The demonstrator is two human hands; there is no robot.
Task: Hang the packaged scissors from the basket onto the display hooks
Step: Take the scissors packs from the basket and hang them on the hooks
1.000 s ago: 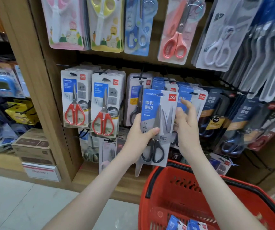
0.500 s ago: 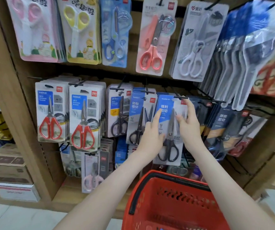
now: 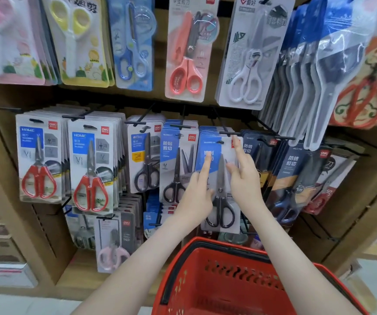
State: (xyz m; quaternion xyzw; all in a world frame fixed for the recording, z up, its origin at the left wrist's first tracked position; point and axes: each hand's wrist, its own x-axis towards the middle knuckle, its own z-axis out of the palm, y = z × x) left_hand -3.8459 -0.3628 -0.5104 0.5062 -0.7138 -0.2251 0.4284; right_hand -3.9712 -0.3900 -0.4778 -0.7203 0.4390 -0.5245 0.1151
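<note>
Head view: blue-and-white packaged scissors (image 3: 220, 178) with black handles, hanging at the front of a stack on a black display hook (image 3: 228, 133) in the middle row. Left hand (image 3: 197, 196) flat against the lower left of the card, index finger stretched up over the blue panel, fingers spread and pinching nothing. Right hand (image 3: 244, 178) at the card's right edge, index finger raised to the hook's tip, remaining fingers loosely spread on the card, gripping nothing. Just left, a near-identical blue pack (image 3: 178, 164) on its own hook; further left, two red-handled packs (image 3: 92, 169) marked HOME. Right of the hands, dark packs (image 3: 296, 178) hanging tilted. Above, a row with yellow (image 3: 78, 39), blue, coral (image 3: 188, 48) and white scissors. Below the forearms, a red basket (image 3: 240, 280) with a black handle, contents not discernible.
</note>
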